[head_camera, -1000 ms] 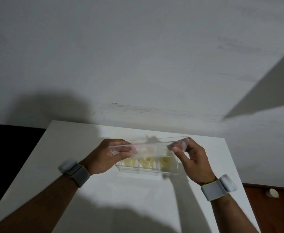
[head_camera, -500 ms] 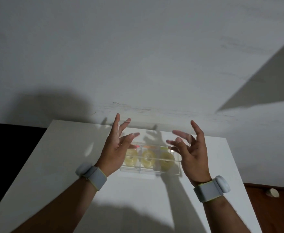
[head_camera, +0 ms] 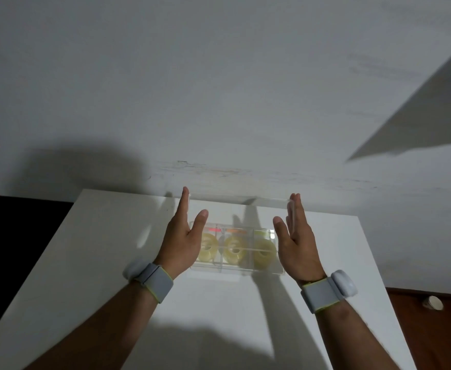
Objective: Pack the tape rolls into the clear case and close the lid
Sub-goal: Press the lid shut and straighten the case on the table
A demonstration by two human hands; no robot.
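Note:
A clear case sits on the white table with three yellowish tape rolls in a row: left, middle, right. Red, orange and green strips show behind them inside the case. My left hand and right hand are flat, palms facing each other, either side of the case. A faint clear lid spans between their fingertips, raised above the case's far edge and pressed between the two hands. The case top is uncovered.
A white wall rises right behind the table's far edge. A black surface lies to the left of the table. On the right is brown floor with a small white round object. Both wrists wear grey bands.
One second ago both hands pinched the lid low over the case. The fingers then spread, and now the hands are flat and upright with the lid lifted toward the far edge.

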